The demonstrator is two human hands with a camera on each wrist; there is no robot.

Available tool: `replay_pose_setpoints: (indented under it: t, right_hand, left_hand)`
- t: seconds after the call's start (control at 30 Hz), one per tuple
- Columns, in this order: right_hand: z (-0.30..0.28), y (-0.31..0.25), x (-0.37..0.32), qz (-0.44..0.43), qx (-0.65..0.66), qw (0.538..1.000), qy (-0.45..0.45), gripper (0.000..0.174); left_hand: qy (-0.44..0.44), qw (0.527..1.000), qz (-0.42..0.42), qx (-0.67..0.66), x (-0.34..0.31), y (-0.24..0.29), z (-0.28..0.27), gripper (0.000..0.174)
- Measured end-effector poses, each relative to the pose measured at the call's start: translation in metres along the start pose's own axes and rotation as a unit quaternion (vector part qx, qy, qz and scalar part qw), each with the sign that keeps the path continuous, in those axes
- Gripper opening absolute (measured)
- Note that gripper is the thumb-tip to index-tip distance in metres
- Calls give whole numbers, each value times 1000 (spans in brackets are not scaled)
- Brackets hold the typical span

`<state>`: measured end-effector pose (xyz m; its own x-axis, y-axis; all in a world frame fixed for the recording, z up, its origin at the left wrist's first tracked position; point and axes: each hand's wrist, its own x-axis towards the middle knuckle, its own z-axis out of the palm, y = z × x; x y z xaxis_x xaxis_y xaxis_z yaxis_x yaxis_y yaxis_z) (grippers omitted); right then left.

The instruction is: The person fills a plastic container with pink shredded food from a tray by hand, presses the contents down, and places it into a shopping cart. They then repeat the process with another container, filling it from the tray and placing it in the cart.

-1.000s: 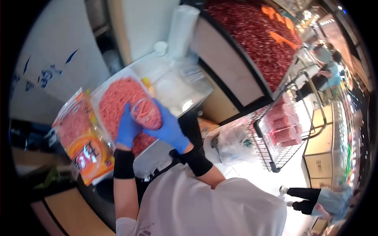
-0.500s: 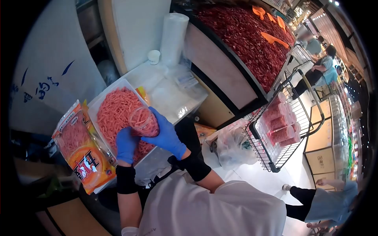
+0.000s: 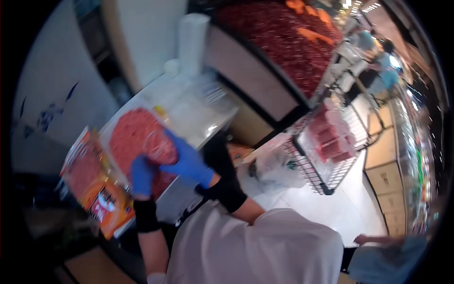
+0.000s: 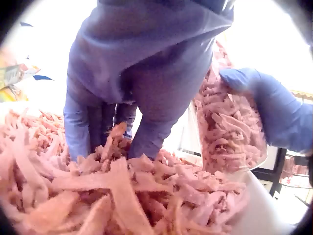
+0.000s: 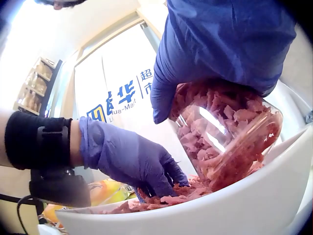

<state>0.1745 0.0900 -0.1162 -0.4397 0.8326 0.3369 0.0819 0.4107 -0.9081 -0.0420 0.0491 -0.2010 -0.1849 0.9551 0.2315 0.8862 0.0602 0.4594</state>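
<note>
A white tub (image 5: 195,215) holds a heap of pink shredded strips (image 3: 127,130). My gloved left hand (image 3: 143,175) reaches down into the heap. In the left wrist view its bent fingers (image 4: 78,127) and thumb straddle a clump of strips, their tips sunk out of sight. My gloved right hand (image 3: 189,161) grips a clear plastic jar (image 5: 220,132) packed with the same strips. The jar is tilted and low over the tub's near side. Left of the tub lies an orange printed bag (image 3: 99,189) of pink strips.
A clear plastic roll (image 3: 193,45) and a small white cup (image 3: 171,67) stand at the counter's back. To the right are a bin of dark red pieces (image 3: 274,42) with orange scoops, a shopping cart (image 3: 326,182) carrying filled jars, a plastic bag (image 3: 274,170) and people.
The head view has shifted, moving the scene slightly. My left hand stays low in the strips and my right hand keeps hold of the jar. A person at lower right has moved.
</note>
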Motion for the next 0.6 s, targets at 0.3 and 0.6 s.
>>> replay_pose_setpoints:
  t: [0.3, 0.6]
  right_hand:
    - [4, -12, 5, -9, -48, 999, 1, 101]
    - [9, -2, 6, -15, -31, 999, -5, 101]
  left_hand:
    - [32, 982, -104, -153, -1, 21, -58, 17]
    - [71, 914, -136, -376, 21, 44, -144, 16]
